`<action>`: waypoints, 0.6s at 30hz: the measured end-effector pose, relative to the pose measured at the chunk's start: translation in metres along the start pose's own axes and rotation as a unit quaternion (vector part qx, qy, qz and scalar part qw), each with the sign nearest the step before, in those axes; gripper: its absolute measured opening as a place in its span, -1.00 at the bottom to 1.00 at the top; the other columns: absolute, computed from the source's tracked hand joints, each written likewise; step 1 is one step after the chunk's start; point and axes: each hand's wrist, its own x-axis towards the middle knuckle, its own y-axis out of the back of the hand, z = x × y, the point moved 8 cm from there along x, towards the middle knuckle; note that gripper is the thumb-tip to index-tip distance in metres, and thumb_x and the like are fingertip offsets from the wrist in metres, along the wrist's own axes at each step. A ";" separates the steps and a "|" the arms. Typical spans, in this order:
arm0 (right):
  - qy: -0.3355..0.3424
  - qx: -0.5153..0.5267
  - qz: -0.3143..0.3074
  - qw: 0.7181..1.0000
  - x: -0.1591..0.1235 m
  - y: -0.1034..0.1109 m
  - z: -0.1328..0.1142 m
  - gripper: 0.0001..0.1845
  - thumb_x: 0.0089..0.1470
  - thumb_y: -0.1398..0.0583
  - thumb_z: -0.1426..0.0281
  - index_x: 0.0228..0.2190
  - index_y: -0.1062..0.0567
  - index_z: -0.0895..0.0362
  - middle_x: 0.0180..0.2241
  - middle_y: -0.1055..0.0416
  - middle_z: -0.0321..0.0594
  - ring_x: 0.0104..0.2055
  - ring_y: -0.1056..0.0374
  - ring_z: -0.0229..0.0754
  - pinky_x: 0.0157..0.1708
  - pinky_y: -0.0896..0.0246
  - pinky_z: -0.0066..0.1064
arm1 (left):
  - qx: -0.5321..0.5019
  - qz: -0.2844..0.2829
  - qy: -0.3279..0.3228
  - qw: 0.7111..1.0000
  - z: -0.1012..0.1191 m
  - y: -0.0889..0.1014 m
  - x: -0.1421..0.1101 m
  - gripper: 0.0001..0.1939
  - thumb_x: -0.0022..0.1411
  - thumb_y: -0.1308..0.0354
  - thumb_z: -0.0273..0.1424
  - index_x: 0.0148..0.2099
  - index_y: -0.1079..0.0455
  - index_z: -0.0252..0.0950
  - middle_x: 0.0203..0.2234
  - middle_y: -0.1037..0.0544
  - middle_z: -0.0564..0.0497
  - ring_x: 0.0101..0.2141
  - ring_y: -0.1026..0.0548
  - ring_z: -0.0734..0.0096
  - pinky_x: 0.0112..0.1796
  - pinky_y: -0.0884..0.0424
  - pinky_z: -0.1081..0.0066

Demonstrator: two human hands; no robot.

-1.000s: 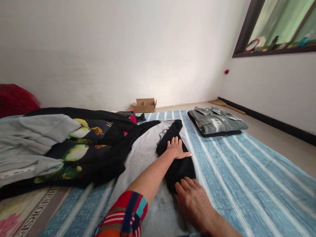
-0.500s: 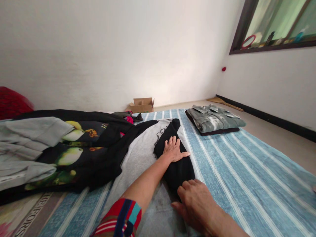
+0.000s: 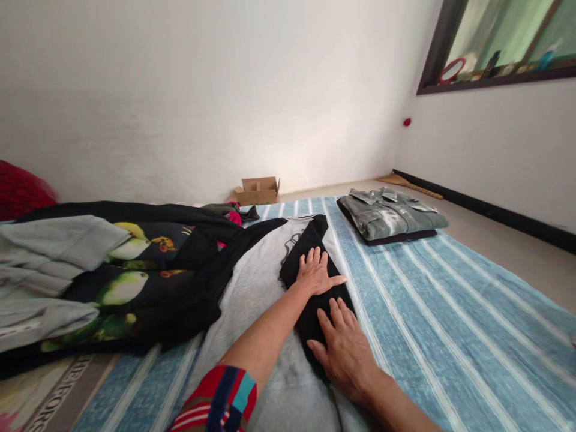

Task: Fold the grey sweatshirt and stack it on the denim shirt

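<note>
Head view, left to right. A blue-and-white striped sheet point(image 3: 432, 300) covers the low surface, which meets a plain white wall point(image 3: 202, 90) at the back and a second wall with a dark skirting at the right. Far left, a red cushion point(image 3: 20, 186) sits behind a pile of clothes point(image 3: 112, 270): grey fabric over a black garment printed with yellow-green birds. At the lower left edge a printed mat point(image 3: 54, 396) bears partly legible capitals, "THE FORS…"; the rest is cut off. A small open cardboard box point(image 3: 258, 190) stands against the back wall. At centre, a grey T-shirt point(image 3: 256, 282) lies spread on the sheet with a black sleeve point(image 3: 310, 246) folded lengthwise over it. The left hand point(image 3: 317, 273), on an arm in a striped red sleeve, lies flat on the black sleeve, fingers spread, closed on nothing. The right hand point(image 3: 344, 351) lies just behind it, palm down on the same sleeve, its grip likewise flat and unclosed. Further right, a folded grey-green shirt point(image 3: 391, 219) rests on the sheet, well apart. Upper right, a dark-framed window point(image 3: 495, 48) has small items on its sill.
</note>
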 end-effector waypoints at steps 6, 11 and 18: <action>-0.005 0.007 0.006 1.000 0.000 0.000 0.000 -0.31 0.09 -0.10 0.01 0.14 -0.32 0.15 0.22 -0.10 0.13 0.27 0.08 0.28 0.15 0.04 0.12 | -0.008 -0.005 0.003 1.000 -0.001 -0.001 -0.003 0.06 0.07 0.32 0.28 0.35 0.16 -0.42 0.33 0.21 -0.27 0.30 0.26 -0.03 0.19 0.21 -0.05; -0.025 -0.003 -0.007 1.000 0.001 -0.009 0.006 -0.21 0.08 -0.09 0.00 0.16 -0.27 0.30 0.24 -0.02 0.15 0.28 0.10 0.25 0.18 0.07 0.09 | -0.016 -0.007 0.001 1.000 -0.002 -0.001 -0.005 0.15 -0.01 0.32 0.35 0.35 0.16 -0.44 0.33 0.22 -0.28 0.30 0.29 -0.04 0.20 0.22 -0.06; -0.046 -0.031 -0.092 0.994 0.004 -0.010 0.001 -0.20 0.12 0.02 0.01 0.18 -0.19 0.35 0.26 0.06 0.11 0.31 0.21 0.20 0.23 0.21 0.05 | -0.026 -0.012 0.004 1.000 -0.003 -0.002 -0.007 0.15 -0.02 0.33 0.35 0.36 0.17 -0.44 0.33 0.24 -0.28 0.30 0.29 -0.02 0.20 0.25 -0.05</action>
